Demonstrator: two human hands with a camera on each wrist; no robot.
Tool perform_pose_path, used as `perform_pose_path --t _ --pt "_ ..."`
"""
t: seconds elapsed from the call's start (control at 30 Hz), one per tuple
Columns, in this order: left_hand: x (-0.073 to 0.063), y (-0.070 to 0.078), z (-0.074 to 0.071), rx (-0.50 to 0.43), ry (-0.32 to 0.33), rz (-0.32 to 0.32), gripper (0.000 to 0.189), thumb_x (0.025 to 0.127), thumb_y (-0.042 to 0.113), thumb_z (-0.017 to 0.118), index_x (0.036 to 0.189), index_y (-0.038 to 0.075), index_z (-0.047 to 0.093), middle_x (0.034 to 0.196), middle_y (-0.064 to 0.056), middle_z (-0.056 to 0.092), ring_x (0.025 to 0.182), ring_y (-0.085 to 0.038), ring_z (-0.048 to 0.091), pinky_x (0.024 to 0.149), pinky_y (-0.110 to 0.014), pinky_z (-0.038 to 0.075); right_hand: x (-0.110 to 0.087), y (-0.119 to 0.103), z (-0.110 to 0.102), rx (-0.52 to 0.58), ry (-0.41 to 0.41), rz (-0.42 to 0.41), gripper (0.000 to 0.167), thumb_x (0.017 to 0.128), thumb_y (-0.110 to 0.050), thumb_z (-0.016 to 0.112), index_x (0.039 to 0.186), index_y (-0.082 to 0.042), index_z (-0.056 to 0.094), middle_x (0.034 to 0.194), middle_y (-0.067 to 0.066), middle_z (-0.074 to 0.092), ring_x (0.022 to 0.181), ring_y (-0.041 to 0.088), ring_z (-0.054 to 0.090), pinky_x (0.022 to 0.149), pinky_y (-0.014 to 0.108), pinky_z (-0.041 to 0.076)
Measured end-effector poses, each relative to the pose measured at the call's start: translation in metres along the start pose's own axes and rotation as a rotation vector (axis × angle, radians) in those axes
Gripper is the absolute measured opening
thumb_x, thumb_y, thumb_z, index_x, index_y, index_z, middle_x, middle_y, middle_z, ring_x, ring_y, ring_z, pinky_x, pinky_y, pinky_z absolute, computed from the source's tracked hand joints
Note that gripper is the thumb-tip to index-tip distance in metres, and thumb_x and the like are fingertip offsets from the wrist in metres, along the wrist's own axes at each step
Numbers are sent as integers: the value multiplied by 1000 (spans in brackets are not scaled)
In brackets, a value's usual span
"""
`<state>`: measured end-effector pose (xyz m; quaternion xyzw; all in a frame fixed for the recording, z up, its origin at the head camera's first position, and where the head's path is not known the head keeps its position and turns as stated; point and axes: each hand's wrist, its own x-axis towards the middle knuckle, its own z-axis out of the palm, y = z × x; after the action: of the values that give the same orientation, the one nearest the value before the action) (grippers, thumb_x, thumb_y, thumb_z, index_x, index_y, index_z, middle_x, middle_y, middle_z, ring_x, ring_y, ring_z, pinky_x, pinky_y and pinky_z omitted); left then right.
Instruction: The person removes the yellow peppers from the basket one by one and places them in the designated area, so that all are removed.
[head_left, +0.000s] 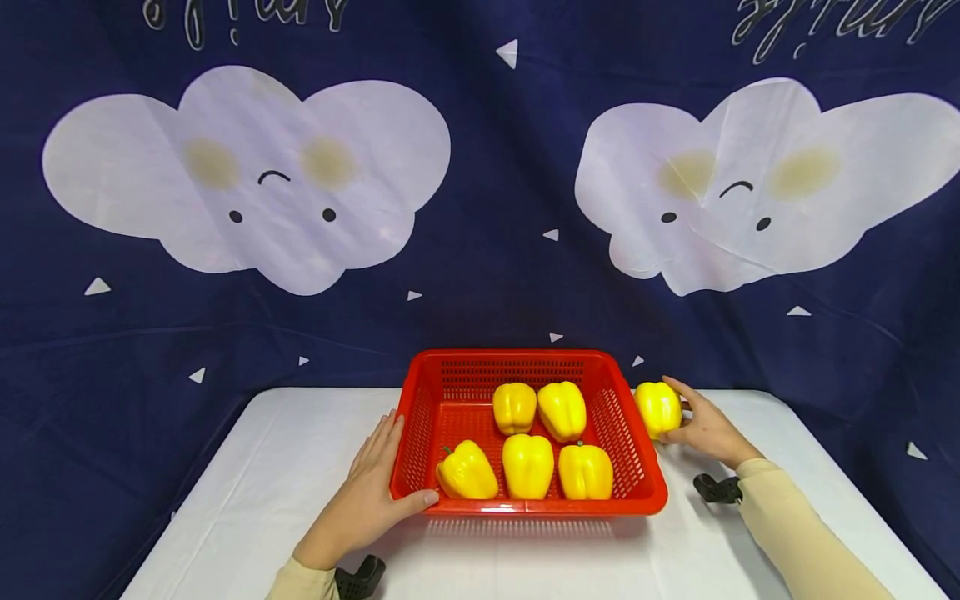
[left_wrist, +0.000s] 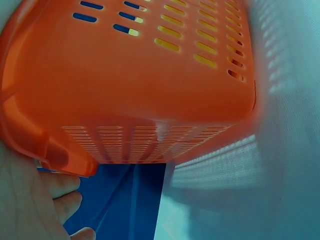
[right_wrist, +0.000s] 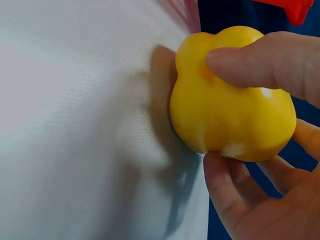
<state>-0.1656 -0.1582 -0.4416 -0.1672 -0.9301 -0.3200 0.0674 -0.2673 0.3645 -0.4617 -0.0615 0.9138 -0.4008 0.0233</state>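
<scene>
A red plastic basket [head_left: 528,507] stands on the table with several yellow bell peppers [head_left: 528,467] in it. My left hand [head_left: 367,492] touches the basket's left side, its thumb at the front corner and its fingers straight along the rim. In the left wrist view, those fingers [left_wrist: 65,197] lie beside the basket's outer wall [left_wrist: 125,90]. Just right of the basket, my right hand [head_left: 705,425] holds another yellow bell pepper [head_left: 658,408]. The right wrist view shows the thumb on one side of this pepper [right_wrist: 230,110] and the fingers on the other, close to the tablecloth.
A white cloth covers the table [head_left: 247,492]. Behind it hangs a dark blue curtain [head_left: 510,275] with white clouds and small triangles. A black device [head_left: 362,577] sits at the left wrist, another black device [head_left: 717,488] at the right.
</scene>
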Motion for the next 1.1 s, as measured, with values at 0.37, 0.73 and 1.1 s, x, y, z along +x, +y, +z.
perform_pose_path --t 0.37,0.73,1.1 --pt "0 0 -1 -5 1 -3 111 83 60 72 159 0 19 166 -18 14 152 -38 12 117 -64 14 1 0 -1 -14 -11 -14 106 72 -5 84 157 4 19 143 36 34 112 49 57 91 51 53" --pt "0 0 -1 -4 -1 -6 110 83 61 71 160 1 19 166 -19 14 152 -39 13 117 -65 15 -3 -12 0 -45 -37 3 106 73 -3 82 156 5 16 145 38 28 113 52 55 96 59 49" --pt "0 1 -2 -7 -11 -15 111 83 62 70 160 1 18 166 -20 14 152 -39 13 116 -66 16 -8 -20 -7 -45 -13 -4 106 74 -8 83 157 1 17 154 35 21 128 55 40 99 67 43"
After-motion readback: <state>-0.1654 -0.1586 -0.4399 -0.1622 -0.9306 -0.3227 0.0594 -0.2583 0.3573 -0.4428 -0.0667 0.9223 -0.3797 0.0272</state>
